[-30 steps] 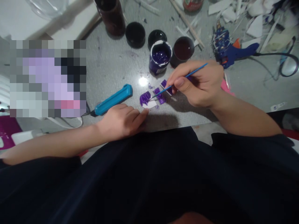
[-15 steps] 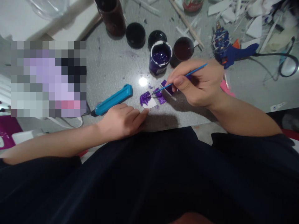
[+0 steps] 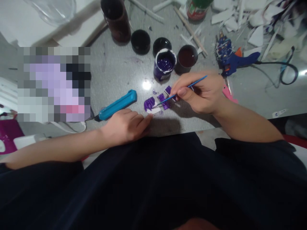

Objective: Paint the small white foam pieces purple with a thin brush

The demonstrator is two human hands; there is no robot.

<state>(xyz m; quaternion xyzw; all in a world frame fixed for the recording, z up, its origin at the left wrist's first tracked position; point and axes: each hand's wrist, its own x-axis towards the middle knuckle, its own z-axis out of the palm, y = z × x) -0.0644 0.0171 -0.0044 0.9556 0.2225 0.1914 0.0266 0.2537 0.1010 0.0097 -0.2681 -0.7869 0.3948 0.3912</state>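
Between the thumb and fingers of my right hand (image 3: 198, 92) is a thin blue paintbrush (image 3: 169, 97). Its tip touches a small white piece (image 3: 155, 109), partly coated in purple paint, flat on the table. My left hand (image 3: 128, 124) rests just below that piece, fingers curled, the index fingertip at its lower edge. Close by on the right lie a purple-painted piece (image 3: 163, 101) and another purple piece (image 3: 168, 90), partly behind my right hand. Above them stands an open jar of purple paint (image 3: 165, 64) with a white-smeared rim. A blue utility knife (image 3: 117, 104) lies beside my left hand.
A jar of dark red liquid (image 3: 187, 59), black lids (image 3: 140, 41) and a tall dark bottle (image 3: 117, 24) stand behind. On the right are a blue glue gun (image 3: 236, 60) with its cord, and white scraps (image 3: 256, 35). A wooden stick (image 3: 192, 30) lies at the back.
The brush tip has shifted slightly down on the piece, and purple covers more of its white surface. My left hand stays at the lower edge. The view has shifted a little.
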